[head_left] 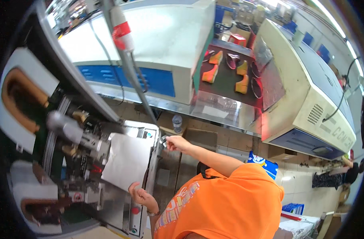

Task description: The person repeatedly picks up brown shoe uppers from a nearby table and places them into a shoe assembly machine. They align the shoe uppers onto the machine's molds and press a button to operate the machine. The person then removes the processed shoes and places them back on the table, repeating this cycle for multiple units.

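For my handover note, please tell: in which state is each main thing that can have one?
White sheet: spread out, not folded
Left hand: fingers loosely curled, at the sheet's lower edge
Right hand: fingers curled, at a small metal part; grip unclear
Clear bottle: seems upright
Orange shoes: set apart on the dark belt
Red button: pressed or not, cannot tell

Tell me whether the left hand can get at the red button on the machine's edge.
Probably yes: the left hand is close to the red button, near the white sheet's edge, and nothing visible seems to block the way.
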The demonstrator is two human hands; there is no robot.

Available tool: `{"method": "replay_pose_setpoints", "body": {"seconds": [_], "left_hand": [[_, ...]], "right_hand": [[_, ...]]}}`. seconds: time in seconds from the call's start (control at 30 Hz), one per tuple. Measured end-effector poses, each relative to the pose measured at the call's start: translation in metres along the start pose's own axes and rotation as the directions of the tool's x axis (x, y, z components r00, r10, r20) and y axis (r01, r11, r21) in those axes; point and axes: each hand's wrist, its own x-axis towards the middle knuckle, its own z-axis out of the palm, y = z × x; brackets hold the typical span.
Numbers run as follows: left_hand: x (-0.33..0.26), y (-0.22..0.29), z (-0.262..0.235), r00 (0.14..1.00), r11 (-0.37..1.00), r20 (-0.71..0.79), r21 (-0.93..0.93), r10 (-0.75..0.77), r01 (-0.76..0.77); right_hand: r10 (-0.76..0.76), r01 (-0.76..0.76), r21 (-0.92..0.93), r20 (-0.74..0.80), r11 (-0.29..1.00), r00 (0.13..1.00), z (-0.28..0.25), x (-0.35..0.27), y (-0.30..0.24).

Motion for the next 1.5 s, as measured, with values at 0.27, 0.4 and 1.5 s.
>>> {"method": "replay_pose_setpoints", "body": {"seconds": [0.27, 0.4, 1.5], "left_hand": [[0.053, 0.056, 0.17, 0.885, 0.956, 0.464, -0.272, 0.032, 0.109], [0.102, 0.089, 0.276, 0.848, 0.948, 0.469, -0.301, 0.245, -0.107], [0.189, 0.1, 0.526, 0.767, 0.715, 0.436, 0.319, 0.472, -0.622]], "right_hand": [[-0.13, 0.247, 0.152, -0.538, 0.957, 0.833, -0.211, -0.035, -0.055], [-0.24, 0.38, 0.076, -0.657, 0.922, 0.715, -0.305, -0.039, -0.074], [-0.815, -0.506, -0.759, -0.553, 0.409, 0.17, -0.652, 0.182, -0.347]]}}
